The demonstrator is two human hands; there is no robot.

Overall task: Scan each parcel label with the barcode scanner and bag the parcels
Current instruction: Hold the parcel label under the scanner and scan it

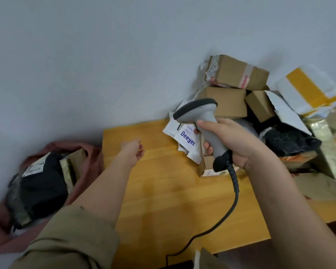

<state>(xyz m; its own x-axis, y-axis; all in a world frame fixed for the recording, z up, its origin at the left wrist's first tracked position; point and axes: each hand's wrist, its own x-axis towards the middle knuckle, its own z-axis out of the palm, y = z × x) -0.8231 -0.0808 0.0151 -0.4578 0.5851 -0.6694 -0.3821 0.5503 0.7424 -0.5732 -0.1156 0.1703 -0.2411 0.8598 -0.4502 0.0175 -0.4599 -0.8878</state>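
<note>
At the far left a pink bag (93, 162) lay open beside the table, already holding a black parcel (43, 187) with a white label (34, 167) whose print was too blurred to read, and a brown box (76, 164) wedged next to it. My left hand (132, 152) was stretched out over the wooden table (163, 191), holding nothing, its fingers loosely curled. Further right, a white mailer (186, 140) read "Deeyer" in blue letters. My right hand (227, 138) gripped the handle of the grey barcode scanner (200, 117), its head aimed left over that mailer, its black cable (229, 206) trailing toward me. Behind it cardboard boxes (237, 74) were heaped, one with red-printed tape I could not read. At the far right sat a white parcel (308, 90) with yellow tape.
</note>
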